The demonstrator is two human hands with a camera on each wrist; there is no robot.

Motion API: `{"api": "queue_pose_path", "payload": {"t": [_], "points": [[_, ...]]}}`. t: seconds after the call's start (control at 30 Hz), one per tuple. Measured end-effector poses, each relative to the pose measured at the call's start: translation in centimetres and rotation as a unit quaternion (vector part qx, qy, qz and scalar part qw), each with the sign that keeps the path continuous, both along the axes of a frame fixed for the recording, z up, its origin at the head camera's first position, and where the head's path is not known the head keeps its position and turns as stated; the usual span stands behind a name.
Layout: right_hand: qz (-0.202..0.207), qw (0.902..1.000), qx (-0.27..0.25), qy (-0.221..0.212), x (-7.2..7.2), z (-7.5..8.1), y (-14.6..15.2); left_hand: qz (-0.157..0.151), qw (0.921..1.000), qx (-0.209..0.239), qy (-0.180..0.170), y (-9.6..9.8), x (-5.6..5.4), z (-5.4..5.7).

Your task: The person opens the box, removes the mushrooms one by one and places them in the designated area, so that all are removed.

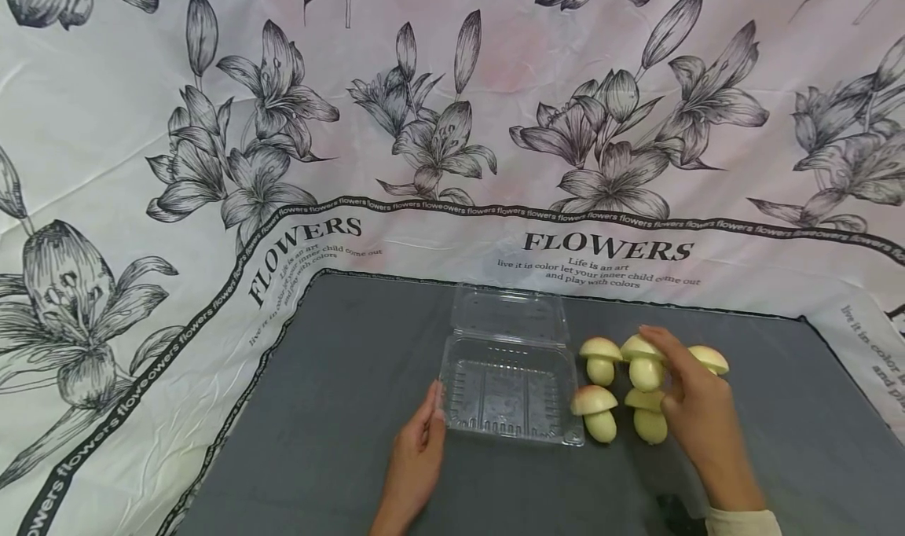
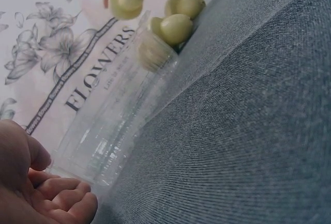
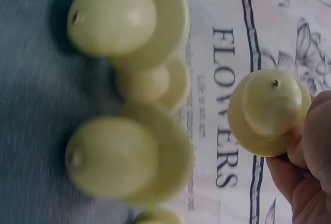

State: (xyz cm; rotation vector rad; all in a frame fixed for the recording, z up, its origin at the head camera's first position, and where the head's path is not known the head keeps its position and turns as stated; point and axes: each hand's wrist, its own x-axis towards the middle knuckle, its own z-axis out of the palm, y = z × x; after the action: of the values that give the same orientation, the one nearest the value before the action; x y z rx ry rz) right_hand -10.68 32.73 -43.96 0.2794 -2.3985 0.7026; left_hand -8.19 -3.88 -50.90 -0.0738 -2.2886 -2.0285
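My right hand (image 1: pixel 696 402) holds a toy mushroom (image 1: pixel 645 369) by its cap, lifted above the others. In the right wrist view that mushroom (image 3: pixel 271 105) shows its pale yellow-green stem end, with a small dark spot. Several like it lie on the table, among them one mushroom (image 1: pixel 595 412) beside the box and another mushroom (image 1: pixel 649 422) below the raised one. With thumb and fingers, my left hand (image 1: pixel 417 449) pinches the left edge of a clear plastic clamshell box (image 1: pixel 452 422). Its lid (image 1: pixel 509 314) is folded back, and nothing lies inside.
A dark grey cloth (image 1: pixel 339 410) covers the table. Behind and to the sides hangs a white sheet (image 1: pixel 438 237) printed with flowers and lettering. One mushroom (image 1: pixel 709 358) lies partly behind my right hand. A dark object (image 1: pixel 680 514) shows near the right wrist.
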Motion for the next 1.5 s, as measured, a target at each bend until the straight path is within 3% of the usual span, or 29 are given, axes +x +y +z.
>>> {"api": "queue_pose_path", "payload": {"t": [0.33, 0.73, 1.07, 1.5], "points": [[-0.056, 0.9979, -0.016, -0.027, 1.8, -0.6, 3.1, 0.006, 0.9999, -0.003, -0.008, -0.1, 0.0, 0.1], [-0.102, 0.9945, -0.022, -0.013, 2.7, -1.6, 5.2, 0.009, 0.9999, -0.001, -0.01, -0.1, 0.0, 0.1], [-0.092, 0.9943, 0.027, -0.046, 3.4, -2.3, 6.9, 0.005, 0.9999, -0.007, -0.011, -0.1, 0.1, 0.1], [-0.066, 0.9831, 0.074, -0.154, 4.1, -2.8, 8.3, 0.009, 0.9998, -0.013, -0.008, 0.0, 0.1, 0.0]]}}
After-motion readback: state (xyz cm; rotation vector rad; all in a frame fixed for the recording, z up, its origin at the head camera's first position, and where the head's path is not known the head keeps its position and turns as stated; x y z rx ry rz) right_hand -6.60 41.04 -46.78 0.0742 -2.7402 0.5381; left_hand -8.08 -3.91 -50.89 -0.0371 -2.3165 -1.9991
